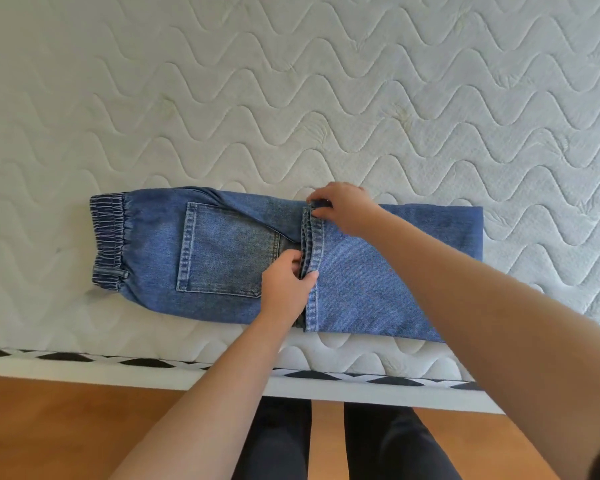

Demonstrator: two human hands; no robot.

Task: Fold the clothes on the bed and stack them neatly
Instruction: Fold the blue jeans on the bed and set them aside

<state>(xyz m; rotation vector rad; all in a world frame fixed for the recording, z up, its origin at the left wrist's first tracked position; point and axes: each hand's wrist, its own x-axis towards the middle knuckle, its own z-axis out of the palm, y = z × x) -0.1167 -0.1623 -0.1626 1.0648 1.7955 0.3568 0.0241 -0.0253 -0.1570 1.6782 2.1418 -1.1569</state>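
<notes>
A pair of blue jeans (229, 251) lies flat on the white bed (291, 98), right under both hands. The legs are folded over, and the leg ends make a line of hems (314, 251) across the middle of the jeans, partly on top of the back pocket (222, 251).

The left hand (286, 289) pinches the hems at the end nearer the person. The thumb is on one side and the fingers curl round the other. The right hand (343, 209) pinches the same hems at the far end. So both hands hold the cloth, a little apart, along one line.

The stretchy waist (110, 237) sits well off to the left of the left hand. The fold in the legs sits off to the right of the right hand.

It looks like the fold is only part done. The hands seem to be lining up the leg ends so they lie straight. Next, the jeans likely need one more fold to make them small. For that, both hands should lift the cloth together and keep the edges even. If one hand pulls more, the hems may slip and go crooked.

No other clothes show here, so I cannot tell where the pile will go.
</notes>
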